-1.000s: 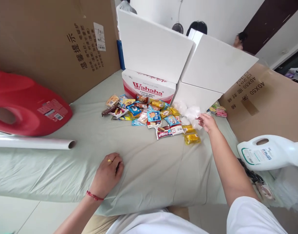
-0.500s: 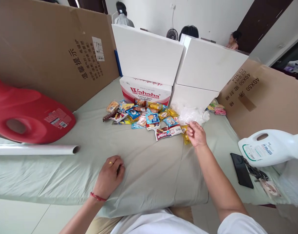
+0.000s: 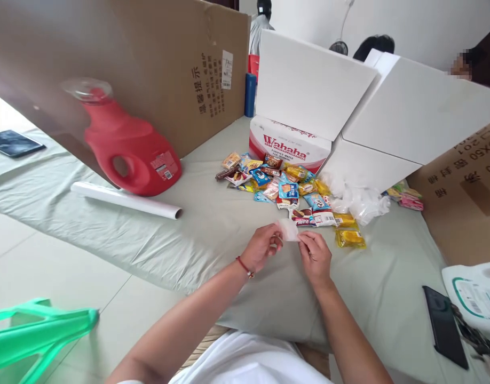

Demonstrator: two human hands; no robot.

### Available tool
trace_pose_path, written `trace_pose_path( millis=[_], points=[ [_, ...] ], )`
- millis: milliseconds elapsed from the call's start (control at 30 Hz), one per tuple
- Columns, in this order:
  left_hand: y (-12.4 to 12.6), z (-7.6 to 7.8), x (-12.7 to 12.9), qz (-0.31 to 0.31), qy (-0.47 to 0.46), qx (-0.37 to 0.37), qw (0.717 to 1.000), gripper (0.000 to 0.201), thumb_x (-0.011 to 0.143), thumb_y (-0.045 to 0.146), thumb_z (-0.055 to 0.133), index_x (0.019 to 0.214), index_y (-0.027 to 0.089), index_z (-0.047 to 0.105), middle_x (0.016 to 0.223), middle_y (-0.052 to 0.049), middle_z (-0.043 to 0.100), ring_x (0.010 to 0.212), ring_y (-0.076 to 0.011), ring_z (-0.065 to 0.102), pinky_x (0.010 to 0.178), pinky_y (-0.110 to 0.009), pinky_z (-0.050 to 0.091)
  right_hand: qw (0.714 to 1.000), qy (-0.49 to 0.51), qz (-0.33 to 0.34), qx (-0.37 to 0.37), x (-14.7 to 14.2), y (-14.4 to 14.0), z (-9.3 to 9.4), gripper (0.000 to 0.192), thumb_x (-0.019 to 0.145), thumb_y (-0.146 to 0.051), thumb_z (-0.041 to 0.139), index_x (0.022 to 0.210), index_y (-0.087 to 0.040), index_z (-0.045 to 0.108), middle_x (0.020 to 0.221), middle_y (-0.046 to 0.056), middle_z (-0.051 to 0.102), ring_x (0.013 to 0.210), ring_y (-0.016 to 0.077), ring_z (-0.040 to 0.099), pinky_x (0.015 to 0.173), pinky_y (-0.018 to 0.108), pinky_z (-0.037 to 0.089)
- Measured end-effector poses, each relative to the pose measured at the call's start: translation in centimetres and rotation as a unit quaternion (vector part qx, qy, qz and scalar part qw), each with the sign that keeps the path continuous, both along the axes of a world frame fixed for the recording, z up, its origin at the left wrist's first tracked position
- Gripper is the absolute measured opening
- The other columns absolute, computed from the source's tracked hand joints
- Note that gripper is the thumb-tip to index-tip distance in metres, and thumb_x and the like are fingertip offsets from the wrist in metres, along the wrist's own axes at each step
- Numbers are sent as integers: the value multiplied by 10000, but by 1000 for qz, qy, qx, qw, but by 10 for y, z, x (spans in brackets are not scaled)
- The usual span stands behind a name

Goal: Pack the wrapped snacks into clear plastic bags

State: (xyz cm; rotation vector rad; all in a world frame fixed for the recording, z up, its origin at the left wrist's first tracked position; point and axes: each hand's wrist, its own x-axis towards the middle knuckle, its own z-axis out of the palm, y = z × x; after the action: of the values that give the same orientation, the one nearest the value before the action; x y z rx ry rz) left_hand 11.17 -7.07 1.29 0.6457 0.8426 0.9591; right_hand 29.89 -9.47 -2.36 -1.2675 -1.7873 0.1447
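Between both hands is a small, whitish see-through plastic bag (image 3: 288,230), held flat just above the cloth. My left hand (image 3: 263,246), with a red bracelet at the wrist, pinches its left edge. The fingertips of my right hand (image 3: 316,255) close on its lower right corner. Just beyond the hands lies a heap of wrapped snacks (image 3: 288,191), with a dark red packet (image 3: 302,217) closest. Yellow-wrapped snacks (image 3: 350,238) lie to the right of my right hand. Behind them is a crumpled bunch of clear plastic bags (image 3: 361,202).
A Wahaba-style red and white carton (image 3: 289,146) and white boxes (image 3: 389,160) stand behind the snacks. A red detergent bottle (image 3: 144,154) and a white tube (image 3: 127,201) lie left. A phone (image 3: 445,325) and white bottle (image 3: 475,293) are right; a green stool (image 3: 40,330) stands on the floor.
My right hand has come back from the clear bags with a small one. My left hand has lifted off the cloth and taken its other edge. The view has turned left.
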Motion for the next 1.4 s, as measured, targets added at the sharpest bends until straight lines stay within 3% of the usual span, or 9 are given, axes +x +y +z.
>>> trace_pose_path(
  millis=[367,500,667,800,933,1067,1200,1267,1400],
  points=[
    [6,-62,20,89,29,77,993,470,585,497,926,706,164,617,625,47,574,559,-66,443,538,-209,329,948,227,73,-211,-6,-2,-14,234,930,-329,660,1145,-248,709,1092,67,679,970,203,631,855,331,539],
    [8,-63,16,64,6,54,996,495,598,489,929,695,181,555,607,68,532,527,-61,399,501,-207,293,879,357,65,-309,-12,6,-24,206,877,-417,750,831,-220,717,749,-3,648,689,141,582,688,270,481],
    [17,-54,0,68,-62,16,996,477,601,402,949,695,178,539,661,60,514,580,-66,431,544,-202,335,737,601,20,-307,9,16,-27,279,761,-431,852,781,-231,658,717,-32,626,583,110,518,566,249,436],
    [24,-49,-9,51,-159,-8,986,386,636,329,922,703,172,575,782,15,575,688,-105,524,641,-243,422,703,642,29,-304,25,18,-24,253,764,-388,838,773,-231,641,722,-20,623,619,131,537,583,271,457],
    [26,-53,-10,84,-122,9,989,353,687,362,887,746,189,585,873,-8,603,769,-138,560,691,-275,455,734,613,31,-291,23,15,-20,258,786,-401,822,760,-221,639,684,-24,585,596,124,504,568,260,427],
    [14,-54,-8,274,99,136,947,321,766,416,843,865,215,613,948,-9,595,850,-141,547,708,-248,439,851,494,-13,-175,16,7,-15,213,866,-398,767,792,-222,673,716,-21,579,660,126,523,628,259,435],
    [-7,-41,5,151,153,142,966,368,885,580,672,913,217,616,832,-17,588,743,-153,531,576,-246,411,961,254,23,-111,8,-1,-8,74,909,-298,718,854,-252,734,875,31,688,832,189,609,763,340,501],
    [-13,-35,16,87,149,121,978,421,814,594,741,959,213,635,934,-49,630,868,-191,578,599,-251,447,980,156,58,-111,3,-4,-4,74,919,-268,693,907,-284,764,937,52,728,899,226,635,818,396,524],
    [-10,-34,29,147,120,49,981,374,717,479,840,809,204,605,842,-11,610,817,-159,565,661,-253,471,983,116,71,-127,-4,-6,-5,116,931,-290,668,939,-306,782,993,71,741,945,254,647,855,442,545]
  ],
)
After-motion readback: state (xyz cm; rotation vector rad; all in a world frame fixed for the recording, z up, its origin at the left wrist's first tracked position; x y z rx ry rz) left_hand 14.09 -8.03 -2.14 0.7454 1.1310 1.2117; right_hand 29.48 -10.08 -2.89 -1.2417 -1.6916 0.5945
